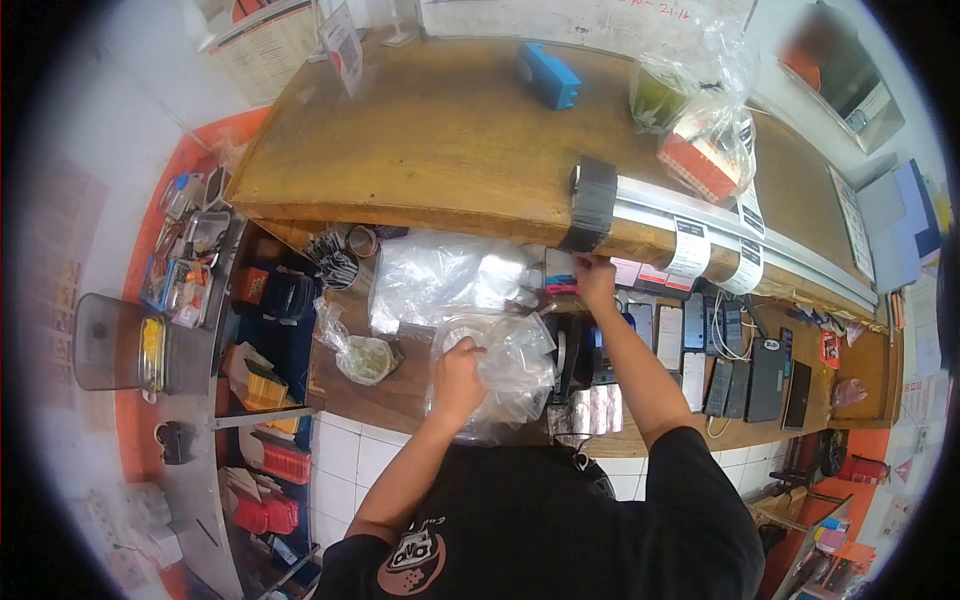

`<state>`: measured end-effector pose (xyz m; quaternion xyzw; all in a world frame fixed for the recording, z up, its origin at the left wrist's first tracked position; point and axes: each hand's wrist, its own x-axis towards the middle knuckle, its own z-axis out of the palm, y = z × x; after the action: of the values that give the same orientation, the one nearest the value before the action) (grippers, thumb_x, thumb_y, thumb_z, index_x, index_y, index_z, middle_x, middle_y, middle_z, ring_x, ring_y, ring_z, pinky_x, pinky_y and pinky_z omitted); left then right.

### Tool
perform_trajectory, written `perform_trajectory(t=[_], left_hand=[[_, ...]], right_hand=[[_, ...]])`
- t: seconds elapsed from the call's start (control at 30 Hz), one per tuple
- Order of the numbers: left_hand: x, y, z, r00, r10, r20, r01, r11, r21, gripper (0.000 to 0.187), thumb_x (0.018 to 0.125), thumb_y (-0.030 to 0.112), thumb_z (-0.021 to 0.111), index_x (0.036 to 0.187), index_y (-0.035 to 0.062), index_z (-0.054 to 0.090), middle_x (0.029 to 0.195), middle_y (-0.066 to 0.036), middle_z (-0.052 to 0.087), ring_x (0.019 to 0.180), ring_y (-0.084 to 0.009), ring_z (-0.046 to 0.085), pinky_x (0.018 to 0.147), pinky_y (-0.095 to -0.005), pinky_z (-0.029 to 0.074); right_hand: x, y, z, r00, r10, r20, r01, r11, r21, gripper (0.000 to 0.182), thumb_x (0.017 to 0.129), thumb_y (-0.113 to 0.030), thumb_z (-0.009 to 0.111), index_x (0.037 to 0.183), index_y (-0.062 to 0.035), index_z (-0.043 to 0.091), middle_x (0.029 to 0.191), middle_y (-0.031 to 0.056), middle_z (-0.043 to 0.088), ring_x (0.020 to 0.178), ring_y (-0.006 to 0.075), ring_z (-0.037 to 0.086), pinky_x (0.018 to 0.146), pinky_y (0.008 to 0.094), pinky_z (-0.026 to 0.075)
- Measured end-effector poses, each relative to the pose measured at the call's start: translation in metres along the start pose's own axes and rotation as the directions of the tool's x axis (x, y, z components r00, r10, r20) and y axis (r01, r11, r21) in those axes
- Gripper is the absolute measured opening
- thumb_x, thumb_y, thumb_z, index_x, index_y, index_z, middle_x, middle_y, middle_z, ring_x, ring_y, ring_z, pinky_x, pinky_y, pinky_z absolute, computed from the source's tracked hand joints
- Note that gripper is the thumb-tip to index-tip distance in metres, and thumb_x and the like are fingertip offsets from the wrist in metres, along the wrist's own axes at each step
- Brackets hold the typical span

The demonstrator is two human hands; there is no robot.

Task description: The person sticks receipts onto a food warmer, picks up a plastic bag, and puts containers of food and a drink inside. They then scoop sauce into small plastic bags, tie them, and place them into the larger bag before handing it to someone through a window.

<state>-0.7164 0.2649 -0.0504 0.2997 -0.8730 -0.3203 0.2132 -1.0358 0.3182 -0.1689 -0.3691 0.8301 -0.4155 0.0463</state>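
My left hand is closed in a fist on a clear plastic bag, which lies bunched on the lower counter in front of my body. Beneath the shelf edge, my right hand reaches in beside a small pink and blue stack, its fingers bent together. Whatever those fingers may hold is too small to make out. A larger clear plastic sheet or stack of bags spreads behind my left hand. Left of that hand sits a knotted bag with pale green contents.
Several phones and a white cable lie right on the lower counter. A cup of pens stands at the left. The raised wooden shelf overhangs, carrying a blue object, bagged items and hanging labels.
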Motion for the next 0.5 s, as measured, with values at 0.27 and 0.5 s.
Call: perform_trajectory(t=[0.27, 0.5], left_hand=[[-0.002, -0.006, -0.006, 0.99, -0.134, 0.047, 0.137, 0.988, -0.072, 0.026, 0.066, 0.005, 0.074, 0.091, -0.002, 0.071, 0.085, -0.017, 0.068, 0.082, -0.0361, 0.067, 0.072, -0.0409, 0.053], [0.013, 0.003, -0.031, 0.827, -0.448, 0.341, 0.56, 0.71, -0.426, 0.021, 0.073, 0.01, 0.078, 0.088, -0.0034, 0.071, 0.077, -0.009, 0.071, 0.061, -0.0132, 0.064, 0.056, -0.0308, 0.051]], right_hand=[[-0.03, -0.092, -0.027, 0.828, 0.249, 0.503, -0.557, 0.465, 0.687, 0.015, 0.087, -0.008, 0.065, 0.101, -0.001, 0.068, 0.088, 0.0059, 0.069, 0.077, 0.0133, 0.062, 0.071, 0.0264, 0.049], [-0.051, -0.139, -0.018, 0.789, 0.127, 0.601, -0.611, 0.261, 0.747, 0.015, 0.088, -0.007, 0.065, 0.101, -0.0016, 0.068, 0.083, 0.0032, 0.066, 0.074, 0.0107, 0.059, 0.068, 0.0248, 0.046]])
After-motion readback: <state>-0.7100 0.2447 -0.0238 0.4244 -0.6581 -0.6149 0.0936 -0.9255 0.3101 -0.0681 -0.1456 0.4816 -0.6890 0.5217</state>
